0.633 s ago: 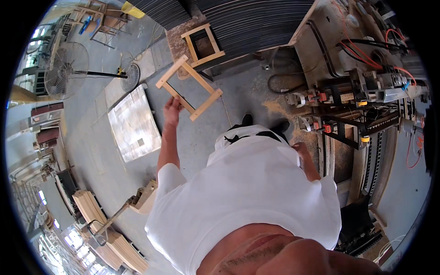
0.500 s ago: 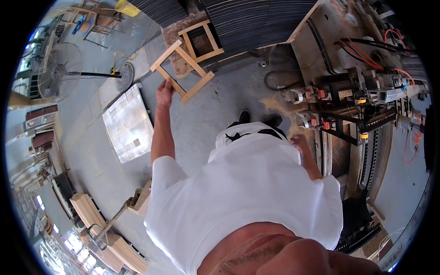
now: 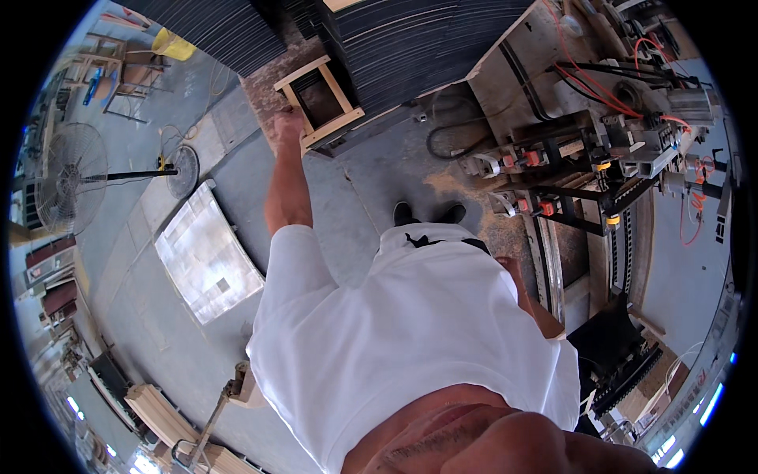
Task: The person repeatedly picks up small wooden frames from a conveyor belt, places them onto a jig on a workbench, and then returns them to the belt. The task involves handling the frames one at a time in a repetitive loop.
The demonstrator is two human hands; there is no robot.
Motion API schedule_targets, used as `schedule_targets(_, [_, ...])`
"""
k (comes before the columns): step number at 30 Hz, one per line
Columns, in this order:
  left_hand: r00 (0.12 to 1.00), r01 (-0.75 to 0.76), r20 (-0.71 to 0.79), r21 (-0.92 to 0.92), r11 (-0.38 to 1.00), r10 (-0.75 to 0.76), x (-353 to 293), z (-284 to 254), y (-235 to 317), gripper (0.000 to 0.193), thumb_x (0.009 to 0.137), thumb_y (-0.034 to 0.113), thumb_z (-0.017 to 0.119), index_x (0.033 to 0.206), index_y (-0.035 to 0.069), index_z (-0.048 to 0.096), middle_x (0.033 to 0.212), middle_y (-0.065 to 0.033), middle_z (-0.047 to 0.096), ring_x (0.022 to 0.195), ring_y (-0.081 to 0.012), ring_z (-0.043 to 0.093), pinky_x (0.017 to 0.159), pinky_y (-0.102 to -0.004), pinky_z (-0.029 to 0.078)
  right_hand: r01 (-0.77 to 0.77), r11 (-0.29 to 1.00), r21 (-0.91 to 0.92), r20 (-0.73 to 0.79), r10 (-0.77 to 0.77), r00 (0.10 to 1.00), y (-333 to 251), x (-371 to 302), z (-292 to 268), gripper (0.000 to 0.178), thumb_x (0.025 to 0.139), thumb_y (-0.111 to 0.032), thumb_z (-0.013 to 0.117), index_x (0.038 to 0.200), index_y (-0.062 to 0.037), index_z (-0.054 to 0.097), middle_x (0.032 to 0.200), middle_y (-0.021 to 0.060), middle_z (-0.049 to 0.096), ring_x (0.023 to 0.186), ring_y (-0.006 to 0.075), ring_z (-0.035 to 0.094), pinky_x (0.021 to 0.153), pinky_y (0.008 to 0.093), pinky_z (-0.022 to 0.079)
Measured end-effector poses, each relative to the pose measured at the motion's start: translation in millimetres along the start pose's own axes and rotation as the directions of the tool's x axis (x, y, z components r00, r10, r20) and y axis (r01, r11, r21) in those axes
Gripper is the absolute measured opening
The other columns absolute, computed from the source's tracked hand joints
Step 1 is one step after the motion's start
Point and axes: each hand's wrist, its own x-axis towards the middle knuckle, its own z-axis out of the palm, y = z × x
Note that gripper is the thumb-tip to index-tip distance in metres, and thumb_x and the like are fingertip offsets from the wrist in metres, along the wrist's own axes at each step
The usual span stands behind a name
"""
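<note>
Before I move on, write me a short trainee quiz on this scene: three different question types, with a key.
1. Which hand is at the wooden frame?
2. True or false: the fan stands to the left of the frame.
3. The tall stack just right of the frame is mostly: A white, B black, C yellow.

Key: 1. The left hand. 2. True. 3. B.

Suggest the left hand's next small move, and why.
Probably ease the left hand clear of the wooden frame and draw it back: the frame appears supported beside the tall black stack, with the hand at its left side. Whether the grip is already loose is too small to tell.
</note>
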Motion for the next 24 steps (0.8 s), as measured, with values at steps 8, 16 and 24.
schedule_targets(8, [0.858, -0.513, 0.166, 0.218, 0.830, 0.487, -83, -66, 64, 0.046, 0.077, 0.033, 0.068, 0.116, 0.009, 0.062, 0.110, -0.0147, 0.064, 0.104, -0.0340, 0.058, 0.092, -0.0415, 0.043, -0.046, 0.999, -0.003, 0.069, 0.046, 0.997, 35, -6, 21, 0.014, 0.077, -0.019, 0.064, 0.074, -0.0054, 0.065, 0.067, 0.0111, 0.061, 0.062, 0.0190, 0.060, 0.057, 0.0329, 0.046])
schedule_targets(16, [0.721, -0.672, 0.432, 0.245, 0.699, 0.542, -86, -24, 63, 0.038, 0.071, 0.026, 0.070, 0.103, 0.009, 0.061, 0.098, -0.0146, 0.064, 0.100, -0.0340, 0.058, 0.092, -0.0461, 0.042, -0.105, 0.989, 0.107, -0.027, 0.109, 0.994, -25, 70, -10, 0.027, 0.079, -0.026, 0.066, 0.092, -0.0025, 0.067, 0.082, 0.0131, 0.067, 0.073, 0.0218, 0.065, 0.065, 0.0354, 0.050])
schedule_targets(24, [0.649, -0.726, 0.450, 0.128, 0.675, 0.613, -68, 0, 38, 0.038, 0.067, 0.026, 0.075, 0.093, 0.001, 0.062, 0.087, -0.0198, 0.064, 0.085, -0.0390, 0.061, 0.073, -0.0475, 0.049, -0.046, 0.998, -0.053, -0.359, 0.024, 0.933, -26, -9, -70, 0.028, 0.077, -0.018, 0.067, 0.101, -0.0020, 0.066, 0.091, 0.0163, 0.067, 0.086, 0.0314, 0.064, 0.073, 0.0376, 0.050])
